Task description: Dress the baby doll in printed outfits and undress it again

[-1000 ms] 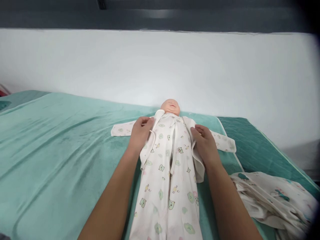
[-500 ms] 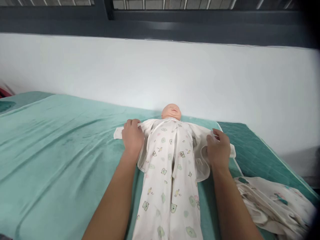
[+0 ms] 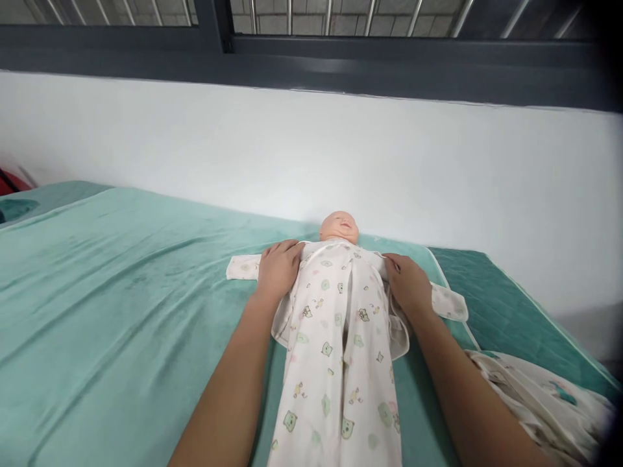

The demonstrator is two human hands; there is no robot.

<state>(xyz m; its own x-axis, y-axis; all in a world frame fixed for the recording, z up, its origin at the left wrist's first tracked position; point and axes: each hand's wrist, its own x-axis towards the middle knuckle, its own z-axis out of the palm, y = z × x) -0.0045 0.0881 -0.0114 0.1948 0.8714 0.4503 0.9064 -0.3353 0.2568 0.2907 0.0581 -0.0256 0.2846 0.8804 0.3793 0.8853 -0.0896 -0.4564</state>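
Patterned clothes (image 3: 318, 331) stretch from a doll's head (image 3: 339, 226) by the far edge of the bed (image 3: 131, 285) | left hand (image 3: 280, 267) and right hand (image 3: 407, 283) touch the shoulders, grip unclear | cloth looks light, limp; shoulders seem the best hold

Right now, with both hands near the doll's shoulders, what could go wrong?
The left hand and right hand are at either side of the patterned garment's top, so an uneven tug might skew it. The white flap sticking out below the right hand could bunch up. The doll's head lies close to the wall, so a push might bump it.
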